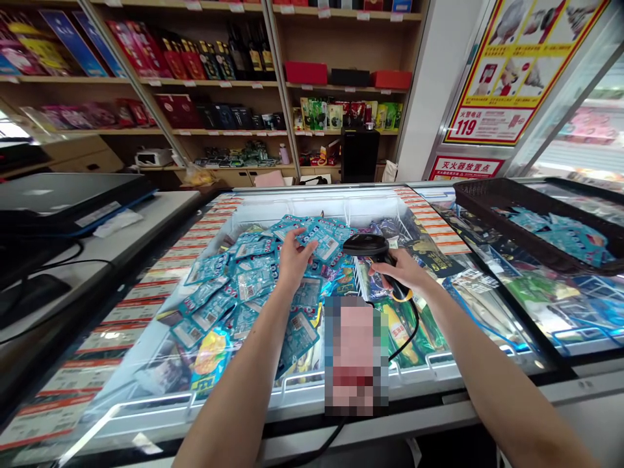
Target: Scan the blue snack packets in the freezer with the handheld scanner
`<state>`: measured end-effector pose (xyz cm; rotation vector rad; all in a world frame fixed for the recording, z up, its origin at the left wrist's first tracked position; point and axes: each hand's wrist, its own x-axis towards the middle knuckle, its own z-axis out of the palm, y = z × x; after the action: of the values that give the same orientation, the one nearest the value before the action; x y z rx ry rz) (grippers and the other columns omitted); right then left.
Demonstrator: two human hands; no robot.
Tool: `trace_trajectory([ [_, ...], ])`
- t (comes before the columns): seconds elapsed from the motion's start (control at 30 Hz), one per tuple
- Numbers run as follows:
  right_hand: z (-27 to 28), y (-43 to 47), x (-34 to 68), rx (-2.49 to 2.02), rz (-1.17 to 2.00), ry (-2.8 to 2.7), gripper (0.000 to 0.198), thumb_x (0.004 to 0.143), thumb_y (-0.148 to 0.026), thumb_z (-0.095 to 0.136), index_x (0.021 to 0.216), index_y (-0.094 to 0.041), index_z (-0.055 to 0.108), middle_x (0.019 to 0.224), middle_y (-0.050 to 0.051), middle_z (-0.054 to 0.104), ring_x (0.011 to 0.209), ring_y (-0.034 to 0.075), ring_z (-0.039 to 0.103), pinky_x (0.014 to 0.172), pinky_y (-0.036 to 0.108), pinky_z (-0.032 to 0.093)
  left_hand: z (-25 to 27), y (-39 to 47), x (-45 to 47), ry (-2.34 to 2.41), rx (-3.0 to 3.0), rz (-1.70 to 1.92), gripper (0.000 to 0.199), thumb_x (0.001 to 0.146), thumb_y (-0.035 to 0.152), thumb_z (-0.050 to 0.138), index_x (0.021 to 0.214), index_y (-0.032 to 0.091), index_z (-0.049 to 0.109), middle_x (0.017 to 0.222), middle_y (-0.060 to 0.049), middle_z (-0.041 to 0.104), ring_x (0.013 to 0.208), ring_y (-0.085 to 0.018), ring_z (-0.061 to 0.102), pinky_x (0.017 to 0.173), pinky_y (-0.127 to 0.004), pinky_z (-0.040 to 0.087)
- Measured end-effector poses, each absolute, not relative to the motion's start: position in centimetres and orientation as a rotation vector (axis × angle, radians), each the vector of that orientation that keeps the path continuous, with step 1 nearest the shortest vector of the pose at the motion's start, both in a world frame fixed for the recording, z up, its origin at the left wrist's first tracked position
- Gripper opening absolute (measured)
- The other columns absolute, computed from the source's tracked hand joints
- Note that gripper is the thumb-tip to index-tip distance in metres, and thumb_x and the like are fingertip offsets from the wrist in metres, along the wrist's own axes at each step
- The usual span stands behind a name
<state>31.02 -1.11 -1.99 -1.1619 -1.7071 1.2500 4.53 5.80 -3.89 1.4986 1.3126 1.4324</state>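
My right hand (402, 270) is wrapped round the handle of a black barcode scanner (365, 245), whose head points left over the freezer. A black cable (414, 328) hangs from its grip. At the pile's far side, my left hand (296, 259) has its fingers curled and its thumb against a flat blue packet (325, 246), with the printed barcode side up. Many similar blue packets (254, 279) lie heaped and overlapping on the glass freezer top (146, 312) around and left of that hand. A pixelated patch hides what is below the scanner.
A dark brown basket (470, 195) with more blue packets stands at the right. To the left, a flat black device (73, 195) sits on a counter. Bagged goods show through the glass. Behind are stocked shelves (219, 83) and a fire-safety poster (526, 71).
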Motion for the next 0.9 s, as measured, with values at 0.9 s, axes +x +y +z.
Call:
trace_trajectory([
  [0.9,-1.81,-1.54,30.41,-1.151,1.223,-1.773,0.032,0.079,-0.042,0.062,0.097,-0.015,0.061,0.079,0.007,0.071,0.044,0.013,0.057,0.043,0.026,0.043,-4.53,5.77,4.61,1.283,1.573,1.477,0.048,0.077,0.033,0.065,0.121,0.021,0.052,0.055,0.009,0.033,0.038,-0.008,0.041,0.040,-0.021,0.033],
])
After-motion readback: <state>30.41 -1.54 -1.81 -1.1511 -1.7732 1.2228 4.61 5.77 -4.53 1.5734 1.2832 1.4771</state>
